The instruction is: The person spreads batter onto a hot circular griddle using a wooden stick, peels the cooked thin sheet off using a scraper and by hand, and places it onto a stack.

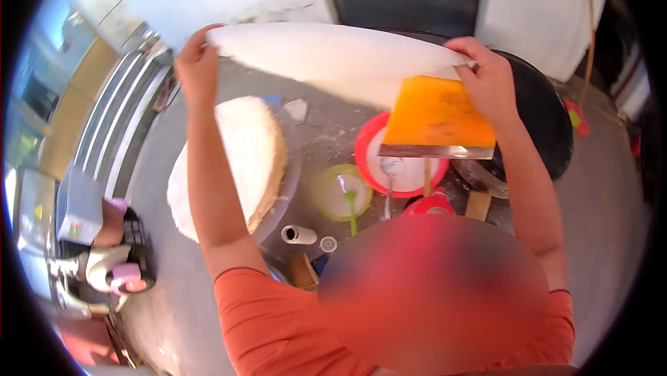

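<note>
So we've got the white sheet [319, 56] stretched out beyond the red bowl [363, 145], left hand [197, 64] and right hand [492, 83] each in a closed pinch grip at an end, probably so it won't sag, though we can't tell if the right has the orange scraper [436, 113] too.

the sheet [333, 58] looks matt, the scraper edge [431, 151] shiny metal.

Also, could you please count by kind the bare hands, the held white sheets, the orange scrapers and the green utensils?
Bare hands, left hand and right hand: 2
Thin white sheet, held between both hands: 1
Wide, metal-edged orange scraper: 1
Slim green utensil: 1
Total: 5
</note>
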The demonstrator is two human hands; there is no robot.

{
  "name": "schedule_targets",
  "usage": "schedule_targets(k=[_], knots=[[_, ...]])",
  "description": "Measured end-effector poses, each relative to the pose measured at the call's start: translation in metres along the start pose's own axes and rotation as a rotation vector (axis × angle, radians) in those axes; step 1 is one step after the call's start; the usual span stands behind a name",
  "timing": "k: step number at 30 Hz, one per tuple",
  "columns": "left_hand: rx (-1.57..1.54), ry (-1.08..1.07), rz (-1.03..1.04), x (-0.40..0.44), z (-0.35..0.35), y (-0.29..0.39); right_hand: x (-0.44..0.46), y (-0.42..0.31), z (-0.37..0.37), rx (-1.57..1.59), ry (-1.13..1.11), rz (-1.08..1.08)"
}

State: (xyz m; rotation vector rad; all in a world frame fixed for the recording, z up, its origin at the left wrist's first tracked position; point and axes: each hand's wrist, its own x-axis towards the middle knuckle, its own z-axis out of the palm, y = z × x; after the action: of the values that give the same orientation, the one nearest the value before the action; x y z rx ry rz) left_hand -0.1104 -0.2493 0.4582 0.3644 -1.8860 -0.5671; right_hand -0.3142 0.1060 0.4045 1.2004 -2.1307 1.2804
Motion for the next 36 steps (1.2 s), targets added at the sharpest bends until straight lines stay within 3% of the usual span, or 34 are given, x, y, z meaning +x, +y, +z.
schedule_targets(k=[2, 8, 10, 14, 19, 25, 27, 28, 29, 30, 31, 32, 33, 34, 35, 36], knots=[[-0.137, 0.133, 0.031, -0.028, -0.076, 0.004, 0.012, -0.041, 0.046, 0.195, -0.054, -0.098], [0.317, 0.337, -0.083, -0.187, -0.220, -0.059, -0.032, -0.093, 0.193, 0.381, -0.178, -0.383], [0.468, 0.194, -0.063, -0.246, -0.239, -0.083, -0.054, -0.095, 0.215, 0.352, -0.292, -0.289], [0.469, 0.069, -0.383, -0.334, -0.243, -0.130, -0.072, -0.061, 0.218, 0.296, -0.386, -0.216], [0.602, 0.041, -0.438, -0.342, -0.243, -0.143, -0.065, 0.011, 0.192, 0.126, -0.323, -0.082], [0.967, -0.010, -0.387, -0.326, -0.268, -0.158, -0.067, 0.071, 0.153, 0.059, -0.331, 0.177], [0.988, -0.044, -0.413, -0.323, -0.272, -0.156, -0.071, 0.090, 0.148, 0.096, -0.308, 0.408], [1.046, -0.192, -0.447, -0.324, -0.276, -0.156, -0.072, 0.107, 0.148, 0.098, -0.313, 0.409], [1.099, -0.342, -0.482, -0.325, -0.279, -0.155, -0.074, 0.125, 0.150, 0.142, -0.286, 0.644], [1.106, -0.343, -0.489, -0.320, -0.277, -0.144, -0.076, 0.133, 0.154, 0.185, -0.259, 0.877], [1.289, -0.434, -0.460, -0.311, -0.265, -0.124, -0.074, 0.123, 0.154, 0.189, -0.271, 0.875], [1.474, -0.527, -0.431, -0.304, -0.253, -0.106, -0.071, 0.100, 0.151, 0.416, -0.308, 1.099], [1.480, -0.492, -0.357, -0.299, -0.240, -0.093, -0.067, 0.074, 0.148, 0.646, -0.348, 1.323], [1.488, -0.459, -0.283, -0.297, -0.223, -0.085, -0.065, 0.047, 0.145, 0.765, -0.450, 1.344], [1.178, -0.397, -0.346, -0.297, -0.203, -0.080, -0.069, 0.043, 0.156, 0.769, -0.475, 1.345], [0.865, -0.251, -0.336, -0.307, -0.170, -0.079, -0.075, 0.042, 0.170, 0.997, -0.559, 1.284]])
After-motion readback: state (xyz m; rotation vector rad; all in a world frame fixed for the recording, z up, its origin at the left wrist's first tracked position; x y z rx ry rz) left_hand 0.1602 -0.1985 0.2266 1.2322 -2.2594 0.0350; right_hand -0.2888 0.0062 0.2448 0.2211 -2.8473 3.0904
